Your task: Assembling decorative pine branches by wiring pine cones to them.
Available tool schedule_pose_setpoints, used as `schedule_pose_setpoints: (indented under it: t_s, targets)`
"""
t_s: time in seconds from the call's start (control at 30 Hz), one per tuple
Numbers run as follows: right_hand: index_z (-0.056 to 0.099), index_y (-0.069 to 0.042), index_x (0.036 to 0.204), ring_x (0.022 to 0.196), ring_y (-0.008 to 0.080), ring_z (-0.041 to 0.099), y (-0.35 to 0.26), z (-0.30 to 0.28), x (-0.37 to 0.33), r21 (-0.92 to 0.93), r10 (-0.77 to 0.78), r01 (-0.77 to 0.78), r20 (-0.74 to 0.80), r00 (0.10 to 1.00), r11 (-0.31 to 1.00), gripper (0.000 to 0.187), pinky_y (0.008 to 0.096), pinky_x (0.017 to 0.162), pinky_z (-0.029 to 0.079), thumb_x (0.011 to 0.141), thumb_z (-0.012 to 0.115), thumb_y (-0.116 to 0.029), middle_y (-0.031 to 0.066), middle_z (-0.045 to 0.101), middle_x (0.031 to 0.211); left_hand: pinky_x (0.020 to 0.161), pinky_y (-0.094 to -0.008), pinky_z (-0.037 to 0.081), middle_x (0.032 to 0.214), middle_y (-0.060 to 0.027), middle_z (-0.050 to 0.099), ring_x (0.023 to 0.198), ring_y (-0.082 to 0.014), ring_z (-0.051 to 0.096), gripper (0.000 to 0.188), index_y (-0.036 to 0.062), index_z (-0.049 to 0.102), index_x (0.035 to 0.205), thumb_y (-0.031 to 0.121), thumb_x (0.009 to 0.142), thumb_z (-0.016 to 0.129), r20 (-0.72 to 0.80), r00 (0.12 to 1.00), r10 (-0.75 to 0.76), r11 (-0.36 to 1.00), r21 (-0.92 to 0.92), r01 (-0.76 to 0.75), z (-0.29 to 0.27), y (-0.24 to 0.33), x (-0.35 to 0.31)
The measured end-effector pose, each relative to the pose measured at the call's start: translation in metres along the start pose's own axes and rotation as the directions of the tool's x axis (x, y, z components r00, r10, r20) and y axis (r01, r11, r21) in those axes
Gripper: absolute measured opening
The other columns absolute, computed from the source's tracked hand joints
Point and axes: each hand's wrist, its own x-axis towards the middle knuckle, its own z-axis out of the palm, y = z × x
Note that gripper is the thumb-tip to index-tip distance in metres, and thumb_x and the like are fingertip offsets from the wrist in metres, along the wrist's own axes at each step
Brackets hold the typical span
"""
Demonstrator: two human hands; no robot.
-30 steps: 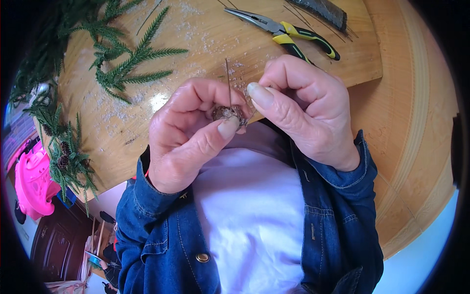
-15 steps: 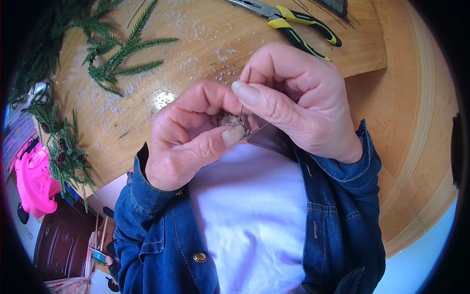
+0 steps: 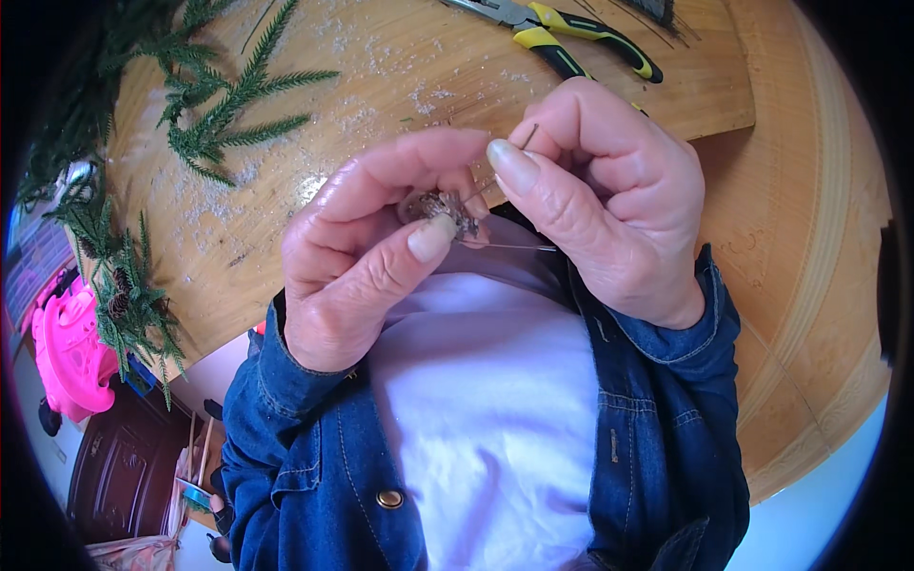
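Observation:
A small brown pine cone with whitish flecks point(image 3: 443, 205) is pinched between the thumb and fingers of my left hand point(image 3: 352, 247). Part of the cone is hidden behind the thumb. Thin wire comes out of it on the right in two strands. One strand point(image 3: 533, 136) is gripped between the thumb and bent forefinger of my right hand point(image 3: 609, 190), its tip poking up past them. The other wire strand point(image 3: 519, 247) runs loose, below the right thumb. Both hands are held above the table's near edge, in front of my shirt.
Yellow-and-black pliers point(image 3: 562, 36) lie on the wooden table point(image 3: 381, 95) beyond my right hand, with thin wires point(image 3: 628, 21) beside them. Green artificial fir sprigs point(image 3: 233, 109) lie at left among scattered white bits. A fir garland with cones point(image 3: 119, 285) hangs along the left edge.
My hands have drawn slightly apart. The right hand has shifted a little to the right with the wire, and more of the cone and both strands now show.

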Motion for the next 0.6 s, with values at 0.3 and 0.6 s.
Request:
schedule_pose_setpoints:
  t_s: [0.3, 0.6]
  targets:
    - [0.057, -0.001, 0.085, 0.058, 0.0026, 0.037, -0.001, 0.0, 0.001, -0.306, -0.211, 0.204, 0.011, 0.977, 0.93, 0.007, 0.0176, 0.053, 0.031, 0.088, 0.062, -0.004, -0.0032, 0.048, 0.068, 0.097, -0.0362, 0.044, 0.112, -0.0147, 0.057, 0.102, -0.0213, 0.057, 0.03, -0.0061, 0.051, 0.116, 0.008, 0.089, 0.055, -0.054, 0.996, -0.074, 0.997, -0.018, 0.073, 0.001, 0.005, -0.002]
    - [0.058, 0.001, 0.088, 0.056, 0.0041, 0.04, -0.008, -0.014, -0.003, -0.076, -0.039, 0.037, -0.031, 0.999, 0.996, 0.008, 0.0186, 0.05, 0.031, 0.088, 0.063, -0.005, -0.0014, 0.052, 0.068, 0.094, -0.0327, 0.045, 0.114, -0.0137, 0.056, 0.102, -0.0196, 0.057, 0.029, -0.0045, 0.051, 0.116, 0.009, 0.091, 0.054, 0.032, 0.998, -0.059, 0.996, -0.071, 0.061, -0.013, 0.002, -0.004]
